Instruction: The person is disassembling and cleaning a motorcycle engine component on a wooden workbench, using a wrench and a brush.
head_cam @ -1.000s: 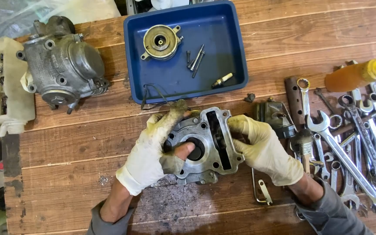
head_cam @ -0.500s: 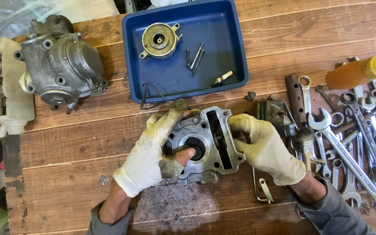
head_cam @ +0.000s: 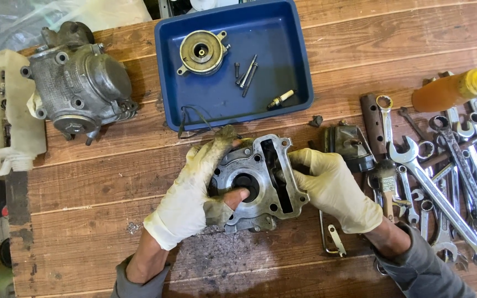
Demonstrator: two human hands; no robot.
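Looking down from my head camera, I am holding the grey metal cylinder block (head_cam: 258, 182) flat on the wooden surface (head_cam: 95, 182), near its front edge and just below the blue tray (head_cam: 299, 66). My left hand (head_cam: 194, 190), in a dirty torn glove, is grasping the block's left side, with a bare fingertip poking through the glove and pressing into the round bore. My right hand (head_cam: 332, 187), in a cleaner glove, is gripping the block's right edge, fingers curled over the rim beside the long slot.

Compared with a second ago, almost nothing is shifting: the block is sitting in the same spot and both hands are keeping the same hold, with my left finger only seeming to work slightly inside the bore. I judge that I am still feeling or cleaning the bore wall, not yet moving on.

Around me, the engine casing (head_cam: 78, 83) is lying at the far left, a round brass-coloured part (head_cam: 201, 52) and small bolts are resting in the tray, and spanners (head_cam: 443, 171) are spreading out on the right beside an orange bottle (head_cam: 454, 91).
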